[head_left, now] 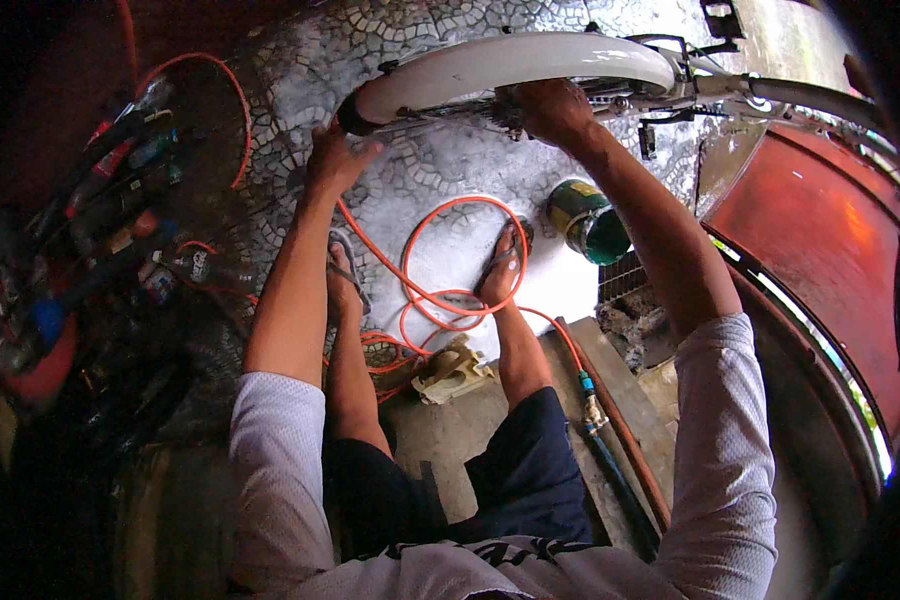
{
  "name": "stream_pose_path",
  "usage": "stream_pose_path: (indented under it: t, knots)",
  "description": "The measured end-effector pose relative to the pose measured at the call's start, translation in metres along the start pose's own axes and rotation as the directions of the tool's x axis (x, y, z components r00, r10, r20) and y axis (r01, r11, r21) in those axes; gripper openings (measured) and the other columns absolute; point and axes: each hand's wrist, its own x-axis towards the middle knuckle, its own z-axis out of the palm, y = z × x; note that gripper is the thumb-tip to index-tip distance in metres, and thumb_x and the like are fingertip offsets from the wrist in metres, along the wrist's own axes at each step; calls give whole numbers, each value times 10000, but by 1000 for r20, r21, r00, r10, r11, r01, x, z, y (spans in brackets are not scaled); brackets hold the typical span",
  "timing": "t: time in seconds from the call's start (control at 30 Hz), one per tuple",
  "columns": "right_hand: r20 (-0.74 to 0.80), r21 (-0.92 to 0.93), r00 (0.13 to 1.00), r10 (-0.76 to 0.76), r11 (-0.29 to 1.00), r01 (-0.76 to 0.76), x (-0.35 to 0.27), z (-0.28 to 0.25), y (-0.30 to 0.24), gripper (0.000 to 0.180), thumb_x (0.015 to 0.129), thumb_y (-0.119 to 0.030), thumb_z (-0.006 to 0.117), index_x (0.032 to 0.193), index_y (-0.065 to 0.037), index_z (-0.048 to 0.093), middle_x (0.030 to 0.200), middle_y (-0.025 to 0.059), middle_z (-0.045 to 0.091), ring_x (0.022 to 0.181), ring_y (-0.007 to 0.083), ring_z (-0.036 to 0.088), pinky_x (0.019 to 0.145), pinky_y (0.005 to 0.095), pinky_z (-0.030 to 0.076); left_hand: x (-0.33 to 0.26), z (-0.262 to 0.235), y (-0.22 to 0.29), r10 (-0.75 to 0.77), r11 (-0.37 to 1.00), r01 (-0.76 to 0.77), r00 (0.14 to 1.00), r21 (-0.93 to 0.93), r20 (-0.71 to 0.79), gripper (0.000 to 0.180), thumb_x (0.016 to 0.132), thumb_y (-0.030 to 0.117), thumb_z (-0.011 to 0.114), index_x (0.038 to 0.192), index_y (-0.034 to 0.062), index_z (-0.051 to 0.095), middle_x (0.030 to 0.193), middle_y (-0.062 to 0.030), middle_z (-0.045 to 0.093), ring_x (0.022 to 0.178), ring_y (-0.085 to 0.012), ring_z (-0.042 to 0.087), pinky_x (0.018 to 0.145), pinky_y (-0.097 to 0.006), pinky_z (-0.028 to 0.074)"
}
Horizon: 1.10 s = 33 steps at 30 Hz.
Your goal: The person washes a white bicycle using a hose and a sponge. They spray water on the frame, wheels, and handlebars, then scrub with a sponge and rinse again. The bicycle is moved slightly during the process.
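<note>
Underfoot, a mosaic cobble floor [440,170], pale and wet-looking, filling the centre of the view. At 3 o'clock, a large red curved panel [820,240], apparently a vehicle body. Across 12 to 1 o'clock, a bicycle wheel under a white mudguard [510,62], held up off the floor, black tyre end showing at its left tip, frame tubes running off to 2 o'clock. At 9 o'clock, a dim heap of tools and bottles [120,200], too dark to sort out. Looped over the floor at centre, an orange air hose [450,300], passing under the feet and ending in a blue fitting near 5 o'clock. Just right of centre, a green paint tin [587,222], tipped on its side. Near 6 o'clock of the hose loops, a tan moulded block [453,372] on the concrete step. Left hand [338,158] at 11 o'clock, fingers pressed up against the tyre end, clenched or merely bracing cannot be told. Right hand [552,108] at 12 o'clock, closed around the wheel under the mudguard. Judged from this: work on the wheel under way, both hands engaged, hose lying unused.
</note>
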Motion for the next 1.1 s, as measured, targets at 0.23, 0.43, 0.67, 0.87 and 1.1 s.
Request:
stream_pose_path:
  t: [0.23, 0.43, 0.67, 0.87, 1.1]
  knots:
    - [127, -21, 992, 22, 1000, -19, 8, -11, -8, 245, 903, -229, 548, 1039, -65, 669, 1092, 181, 664, 1011, 355, 665, 848, 465, 556, 29, 40, -20, 62, 980, -71, 996, -186, -57, 710, 727, 454, 800, 1302, 108, 567, 1280, -191, 571, 1157, -402, 519, 973, -465, 452]
    - [1, -71, 971, 238, 969, -238, 8, -10, -25, 247, 910, -225, 532, 1072, -106, 675, 1075, 176, 679, 1011, 361, 662, 820, 483, 559, 32, 50, -48, 13, 980, -40, 990, -196, -140, 718, 740, 457, 802, 1311, 95, 561, 1170, -196, 585, 1096, -377, 553, 948, -466, 461]
    - [-283, 329, 864, 418, 888, -322, -81, -59, 2, 212, 884, -99, 612, 1060, -118, 728, 1016, 175, 673, 926, 353, 668, 791, 418, 542, -3, -39, 67, 85, 927, -146, 979, -344, -187, 769, 718, 363, 863, 1346, 75, 525, 1175, -189, 565, 1065, -355, 568, 931, -444, 472]
    - [3, 532, 848, 530, 717, -450, -165, -76, -31, 276, 871, -19, 592, 1092, -118, 725, 966, 148, 639, 868, 310, 668, 758, 358, 523, -2, 2, -17, 46, 922, -110, 983, -371, -177, 896, 690, 285, 893, 1423, 59, 432, 1160, -157, 562, 1123, -302, 573, 932, -419, 476]
    - [165, 606, 833, 528, 612, -508, -235, -52, -57, 343, 821, 78, 547, 1088, -63, 709, 991, 147, 631, 891, 272, 673, 794, 337, 535, -5, -34, 66, 43, 811, -88, 995, -578, -90, 895, 697, 164, 879, 1435, 48, 385, 1264, -140, 559, 1131, -267, 582, 985, -384, 460]
